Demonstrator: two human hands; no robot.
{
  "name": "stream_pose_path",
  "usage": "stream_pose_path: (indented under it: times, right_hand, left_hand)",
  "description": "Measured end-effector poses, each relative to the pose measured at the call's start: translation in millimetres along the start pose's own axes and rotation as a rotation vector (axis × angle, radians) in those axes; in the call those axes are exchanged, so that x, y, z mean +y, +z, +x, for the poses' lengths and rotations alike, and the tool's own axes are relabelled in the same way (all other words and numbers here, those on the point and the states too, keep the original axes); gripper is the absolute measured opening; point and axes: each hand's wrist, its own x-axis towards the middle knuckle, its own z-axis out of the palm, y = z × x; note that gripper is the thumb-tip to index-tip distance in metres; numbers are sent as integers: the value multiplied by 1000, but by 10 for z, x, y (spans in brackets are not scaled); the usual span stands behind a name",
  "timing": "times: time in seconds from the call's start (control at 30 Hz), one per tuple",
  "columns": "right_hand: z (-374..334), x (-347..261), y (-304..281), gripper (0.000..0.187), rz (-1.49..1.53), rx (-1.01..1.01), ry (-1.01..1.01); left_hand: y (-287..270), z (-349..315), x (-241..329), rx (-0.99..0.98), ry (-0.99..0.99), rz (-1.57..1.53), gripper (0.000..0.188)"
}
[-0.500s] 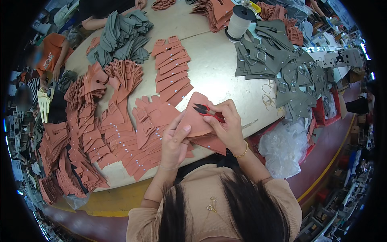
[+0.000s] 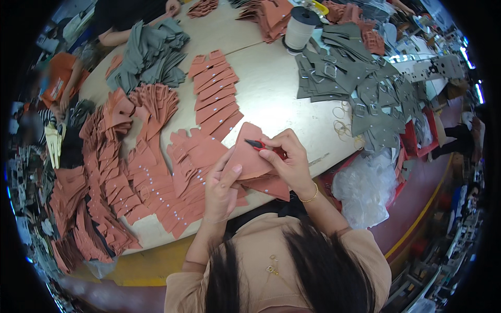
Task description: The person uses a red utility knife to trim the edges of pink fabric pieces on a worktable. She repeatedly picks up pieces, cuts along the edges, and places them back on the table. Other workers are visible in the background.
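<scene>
My left hand pinches a flat reddish-brown leather-like piece, thumb on top and the fingers mostly hidden beneath. In my right hand is a pair of small thread snips with red handles and dark blades. Their blades lie together over the upper part of the piece, pointing left. Another reddish piece shows below the held one, near the table's front edge. To the left, fanned-out reddish pieces with small pale tags cover the table.
A row of overlapping reddish pieces lies ahead. Grey-green pieces with buckles and a thread spool are at the far right. Clear plastic bags fill a red bin beside the table. Another person's arm rests behind grey-green stacks.
The snips' blades, spread apart before, are now closed together. My view has shifted slightly, so the table's contents appear a little further left. Both hands keep their holds.
</scene>
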Motion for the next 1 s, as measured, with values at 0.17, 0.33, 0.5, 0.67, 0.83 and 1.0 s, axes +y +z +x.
stream_pose_path:
  times: [0.17,0.33,0.5,0.67,0.83,1.0]
  right_hand:
    - [-4,163,86,31,335,119,101]
    - [144,345,-282,30,152,-77,311]
    - [55,346,-455,34,461,-142,366]
    - [88,280,-412,33,531,-18,338]
    - [112,181,-329,37,303,-5,133]
    - [93,151,-293,36,171,-135,193]
  left_hand:
    - [-109,1,-38,27,76,19,55]
    - [-218,283,-171,-60,-35,-120,41]
    - [-182,495,-250,-240,-135,-201,48]
    - [55,329,-369,-207,97,91,53]
    - [57,255,-499,-241,141,433,50]
    - [-142,364,-524,-71,59,572,42]
